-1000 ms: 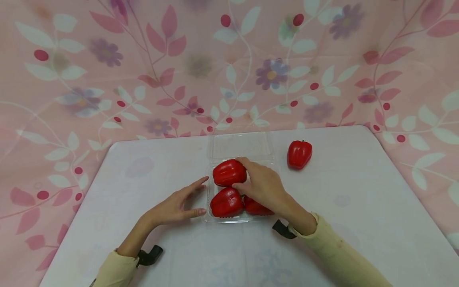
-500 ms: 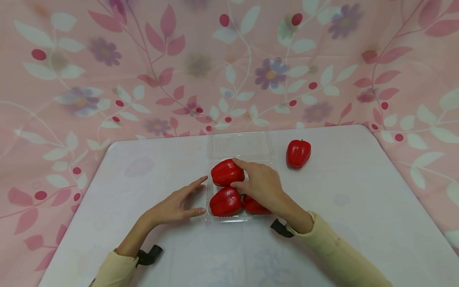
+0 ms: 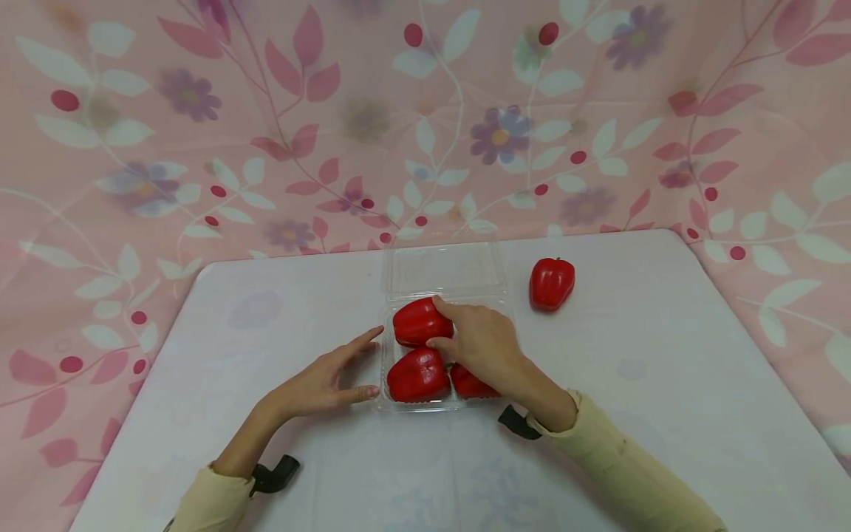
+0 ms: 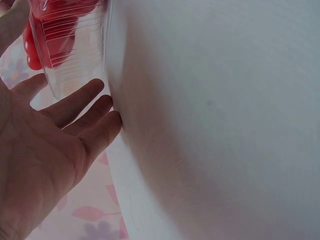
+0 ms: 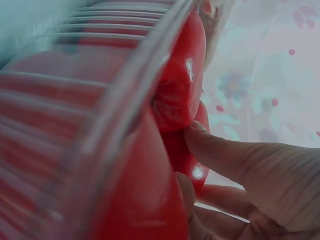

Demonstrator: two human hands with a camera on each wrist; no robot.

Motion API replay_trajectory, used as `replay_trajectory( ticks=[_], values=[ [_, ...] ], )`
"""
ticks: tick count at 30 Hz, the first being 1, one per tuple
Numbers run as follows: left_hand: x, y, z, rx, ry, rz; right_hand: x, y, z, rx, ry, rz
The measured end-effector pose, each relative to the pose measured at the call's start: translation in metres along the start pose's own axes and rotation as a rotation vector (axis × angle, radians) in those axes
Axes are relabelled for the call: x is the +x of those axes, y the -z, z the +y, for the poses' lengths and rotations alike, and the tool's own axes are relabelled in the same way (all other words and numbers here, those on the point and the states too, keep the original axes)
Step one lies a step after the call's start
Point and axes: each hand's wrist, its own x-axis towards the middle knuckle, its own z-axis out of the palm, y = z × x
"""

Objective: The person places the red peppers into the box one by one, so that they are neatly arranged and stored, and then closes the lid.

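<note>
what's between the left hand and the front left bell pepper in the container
A patch of white tablecloth, then the clear plastic container's side wall, lie between the left hand and that red bell pepper; the head view shows it.

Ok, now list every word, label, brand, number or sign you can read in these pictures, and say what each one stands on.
None: no readable text in any view.
The red peppers and clear plastic container show no label on the sides in view.
The pink backdrop and white tablecloth show only patterns.
The black wrist devices are too small to rule out fine print.
</note>
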Motion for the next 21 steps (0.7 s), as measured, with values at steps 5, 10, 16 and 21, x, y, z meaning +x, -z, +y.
replay_trajectory(
  ticks=[5, 10, 16, 21],
  values=[
    [-0.0006, 0.0001, -0.0001, -0.01, 0.002, 0.001, -0.0018, -0.0029, -0.0023, -0.041, 0.041, -0.016],
    [0.0004, -0.0006, -0.0004, -0.012, -0.004, -0.004, -0.004, -0.0029, -0.0009, -0.089, 0.106, -0.034],
    [0.0003, 0.0002, 0.0009, -0.017, -0.005, 0.0, -0.0031, -0.0004, -0.0016, -0.074, 0.138, 0.0],
    [-0.001, 0.0009, 0.0009, -0.011, -0.001, 0.0, -0.0019, -0.0032, -0.0066, -0.094, 0.124, -0.018]
  ],
)
